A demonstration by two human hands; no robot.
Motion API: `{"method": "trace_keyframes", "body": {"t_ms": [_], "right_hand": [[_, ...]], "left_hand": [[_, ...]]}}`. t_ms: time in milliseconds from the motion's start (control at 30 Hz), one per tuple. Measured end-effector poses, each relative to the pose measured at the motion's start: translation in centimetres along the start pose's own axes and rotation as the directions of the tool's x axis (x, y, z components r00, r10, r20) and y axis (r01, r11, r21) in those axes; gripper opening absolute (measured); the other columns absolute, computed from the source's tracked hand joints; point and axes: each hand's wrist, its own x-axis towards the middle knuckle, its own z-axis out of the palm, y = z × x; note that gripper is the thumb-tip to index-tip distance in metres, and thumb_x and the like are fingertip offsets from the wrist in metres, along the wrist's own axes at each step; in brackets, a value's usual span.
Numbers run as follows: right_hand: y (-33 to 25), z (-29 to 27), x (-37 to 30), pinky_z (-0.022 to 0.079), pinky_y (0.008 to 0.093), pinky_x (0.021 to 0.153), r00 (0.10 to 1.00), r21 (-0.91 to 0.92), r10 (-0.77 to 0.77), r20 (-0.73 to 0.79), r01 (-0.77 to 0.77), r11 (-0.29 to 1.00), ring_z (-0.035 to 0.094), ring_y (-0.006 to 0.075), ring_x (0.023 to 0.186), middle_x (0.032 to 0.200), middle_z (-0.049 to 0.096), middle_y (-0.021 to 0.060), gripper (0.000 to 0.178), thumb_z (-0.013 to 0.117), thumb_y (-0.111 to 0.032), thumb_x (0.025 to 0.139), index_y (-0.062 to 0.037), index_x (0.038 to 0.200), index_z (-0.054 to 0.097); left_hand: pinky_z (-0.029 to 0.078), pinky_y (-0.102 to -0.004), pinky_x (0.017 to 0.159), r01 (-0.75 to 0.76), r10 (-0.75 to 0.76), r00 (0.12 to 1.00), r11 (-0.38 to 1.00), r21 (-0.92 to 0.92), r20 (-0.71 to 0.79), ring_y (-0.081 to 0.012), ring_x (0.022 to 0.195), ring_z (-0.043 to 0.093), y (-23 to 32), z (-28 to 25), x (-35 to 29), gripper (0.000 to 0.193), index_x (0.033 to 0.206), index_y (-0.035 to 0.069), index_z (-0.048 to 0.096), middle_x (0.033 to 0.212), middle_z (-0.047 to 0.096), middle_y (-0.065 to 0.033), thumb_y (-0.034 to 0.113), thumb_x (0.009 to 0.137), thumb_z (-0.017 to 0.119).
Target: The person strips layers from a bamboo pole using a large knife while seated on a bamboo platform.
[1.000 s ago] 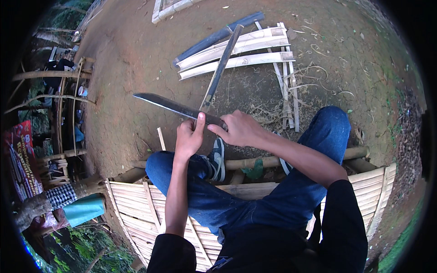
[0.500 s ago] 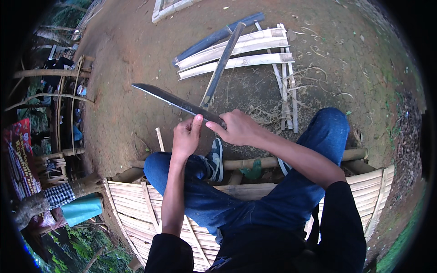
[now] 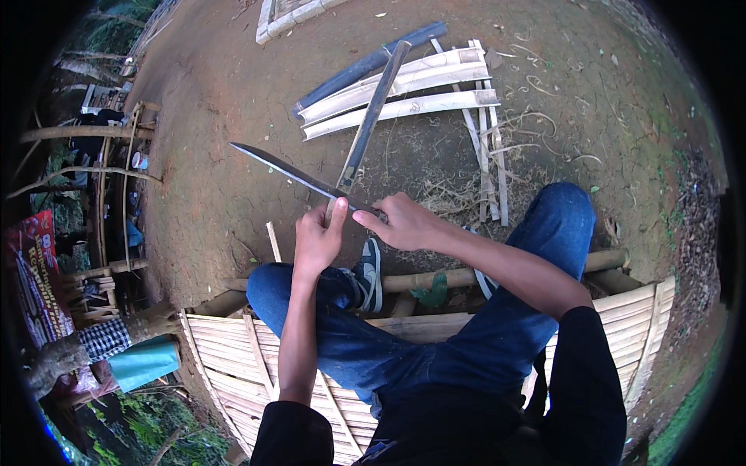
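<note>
My right hand [image 3: 406, 224] is closed round the handle of a machete [image 3: 289, 172], whose long dark blade points to the far left. My left hand [image 3: 317, 239] is closed on the near end of a split bamboo strip [image 3: 371, 123], its thumb up beside the blade. Away from me the strip slants, dark green skin showing along it. The blade crosses the strip just beyond my left thumb; whether its edge bites into the bamboo cannot be made out. My fingers mostly hide the handle.
Pale split bamboo pieces [image 3: 412, 106] and a dark bamboo length [image 3: 342, 78] lie on the ground ahead, with thin strips [image 3: 483, 167] and curled shavings [image 3: 443, 198] nearby. Under me is a bamboo-slat bench [image 3: 225, 342] with a front pole [image 3: 458, 279]. A teal cloth [image 3: 144, 363] hangs left.
The machete's blade has rolled, so its flat side shows narrower, and its tip has shifted slightly right. The bamboo strip's far end has swung a little to the left.
</note>
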Motion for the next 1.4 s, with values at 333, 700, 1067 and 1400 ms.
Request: {"method": "trace_keyframes", "body": {"t_ms": [333, 700, 1067, 1400], "right_hand": [[-0.2, -0.3, 0.4, 0.04, 0.0444, 0.049, 0.995, 0.019, 0.033, 0.091, -0.035, 0.999, 0.049, 0.028, 0.043, 0.047, 0.045, 0.0208, 0.07, 0.049, -0.054, 0.095, 0.0076, 0.063, 0.058], [-1.3, 0.0, -0.5, 0.047, 0.0461, 0.051, 0.999, -0.22, -0.006, -0.032, -0.001, 0.976, 0.06, 0.0375, 0.049, 0.049, 0.052, 0.023, 0.065, 0.052, -0.051, 0.093, 0.0063, 0.064, 0.061], [-1.2, -0.3, -0.3, 0.051, 0.0467, 0.053, 0.991, -0.402, -0.058, -0.121, 0.005, 0.915, 0.063, 0.0404, 0.054, 0.052, 0.056, 0.0246, 0.067, 0.052, -0.052, 0.093, 0.0087, 0.067, 0.062], [-0.9, -0.4, -0.3, 0.053, 0.0499, 0.057, 0.997, -0.212, 0.015, 0.076, 0.001, 0.977, 0.065, 0.042, 0.058, 0.055, 0.058, 0.0262, 0.072, 0.051, -0.057, 0.092, 0.0085, 0.065, 0.064]], "left_hand": [[0.037, -0.0361, 0.05, 0.058, -0.058, 0.998, 0.998, -0.012, 0.002, -0.011, 0.056, 0.039, 0.5, -0.4, -0.4, 0.06, 0.075, -0.009, 0.06, 0.051, 0.043, -0.0117, 0.048, 0.095, 0.057], [0.037, -0.0329, 0.05, -0.024, 0.026, 1.0, 0.995, -0.1, 0.013, -0.0097, 0.055, 0.04, -1.2, -0.1, -0.2, 0.058, 0.066, -0.005, 0.054, 0.051, 0.044, -0.0087, 0.044, 0.096, 0.058], [0.039, -0.0325, 0.05, 0.001, -0.001, 1.0, 1.0, -0.021, -0.006, -0.0111, 0.052, 0.042, -0.2, 0.1, -0.3, 0.058, 0.065, -0.004, 0.055, 0.05, 0.046, -0.0087, 0.044, 0.095, 0.059], [0.041, -0.0346, 0.051, 0.093, -0.093, 0.995, 0.996, -0.013, 0.027, -0.0093, 0.057, 0.045, 0.3, -0.2, -0.4, 0.062, 0.07, -0.01, 0.059, 0.052, 0.051, -0.009, 0.048, 0.094, 0.059]]}}
